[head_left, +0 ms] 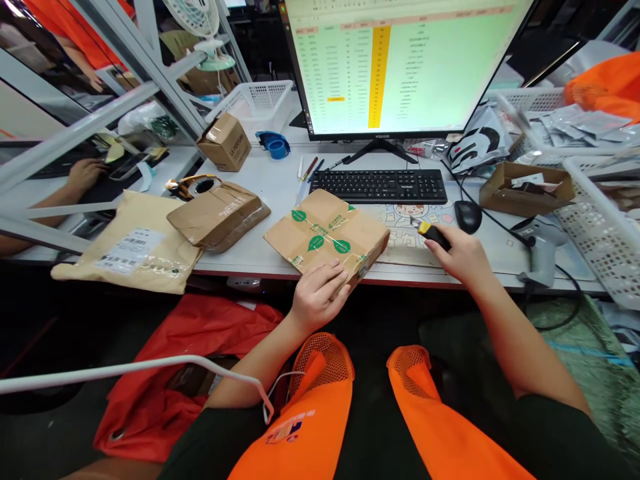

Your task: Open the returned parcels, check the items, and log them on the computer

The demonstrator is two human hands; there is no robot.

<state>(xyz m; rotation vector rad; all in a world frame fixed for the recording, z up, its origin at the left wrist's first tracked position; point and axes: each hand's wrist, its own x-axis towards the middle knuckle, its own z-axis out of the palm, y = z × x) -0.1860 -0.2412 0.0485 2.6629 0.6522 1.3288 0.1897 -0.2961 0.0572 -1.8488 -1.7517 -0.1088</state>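
Pressing our left hand (317,293), fingers flat, on the taped box (327,237) at the desk (270,180) front edge, our right hand (463,257) clenched round a yellow-black cutter (429,231) beside the mouse (468,216)

The person wears a bright orange vest (320,427), open down the front. It hangs in two smooth panels, each topped by a rounded patch of orange mesh (325,357). The left panel carries a small printed logo (286,432) in blue and white, too blurred to read. Under the vest come dark, greenish-black short sleeves (210,440), which leave the forearms (260,360) uncovered. The left hand (317,297) and right hand (463,257) are bare.
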